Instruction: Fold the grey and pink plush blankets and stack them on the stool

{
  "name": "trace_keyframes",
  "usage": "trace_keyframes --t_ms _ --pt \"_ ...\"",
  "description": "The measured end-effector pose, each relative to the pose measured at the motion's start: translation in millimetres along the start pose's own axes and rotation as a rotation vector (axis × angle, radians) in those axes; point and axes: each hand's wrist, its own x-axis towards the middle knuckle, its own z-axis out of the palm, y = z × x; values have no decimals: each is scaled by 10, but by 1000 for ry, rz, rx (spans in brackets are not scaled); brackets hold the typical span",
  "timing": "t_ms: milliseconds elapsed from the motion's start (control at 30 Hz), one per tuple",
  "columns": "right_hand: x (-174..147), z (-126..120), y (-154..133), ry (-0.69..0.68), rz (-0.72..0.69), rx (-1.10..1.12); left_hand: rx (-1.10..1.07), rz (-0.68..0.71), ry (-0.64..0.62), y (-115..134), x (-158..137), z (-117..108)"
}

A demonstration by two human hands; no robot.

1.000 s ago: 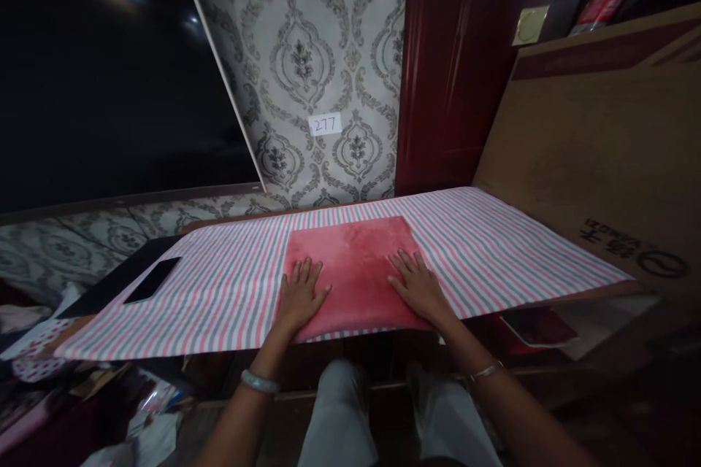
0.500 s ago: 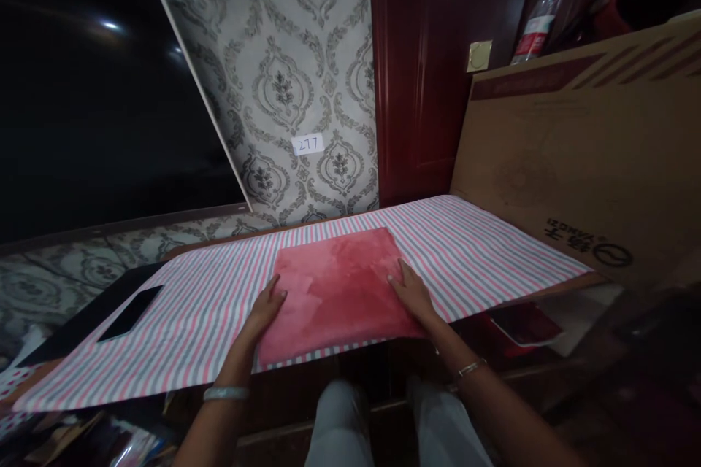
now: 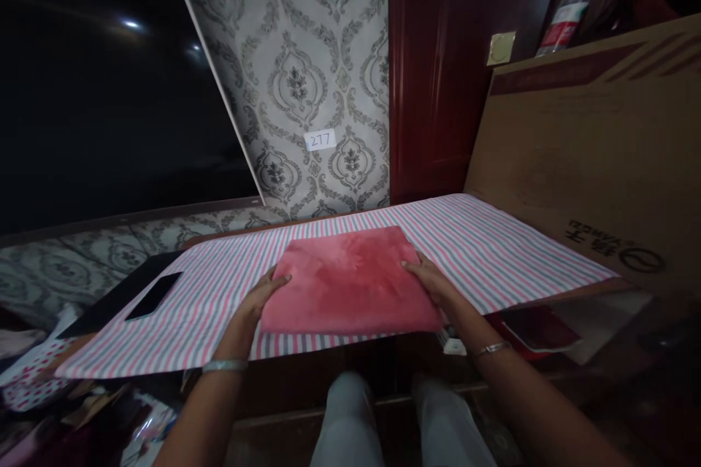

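A flat, roughly square pink plush piece (image 3: 350,284) is in front of me over the striped cloth (image 3: 208,306); whether it is a thin cushion or a folded fleece I cannot tell. My left hand (image 3: 263,295) grips its left edge, thumb on top, the other fingers partly hidden at the side. On the opposite edge my right hand (image 3: 431,280) holds it the same way, thumb over the upper face. Its near edge looks slightly raised from the cloth. Darker smudges of brushed pile run across its top.
A dark phone (image 3: 154,296) lies on the cloth at the left. Behind stand a large black screen (image 3: 120,102) and a patterned wall with a number label (image 3: 320,139). A cardboard box (image 3: 575,146) borders the right, with a plastic bottle (image 3: 569,18) behind its top edge.
Both hands have closed more firmly round the side edges of the pink plush piece, and its near edge has come up a little. The view has shifted slightly left.
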Motion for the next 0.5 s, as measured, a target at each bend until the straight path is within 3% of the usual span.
trace_keyframes --t_ms 133,200,367,433,500 --pt "-339 240 -7 -84 74 185 129 99 -17 299 196 -315" --pt "-495 338 106 -123 107 189 206 73 78 288 193 -465" --pt "-588 294 401 -109 150 126 281 141 389 -230 -217 -542" --pt "-489 171 422 -20 148 -12 292 249 548 -519 -450 -496" --pt "-324 54 368 132 20 -212 272 321 710 -792 -664 -427"
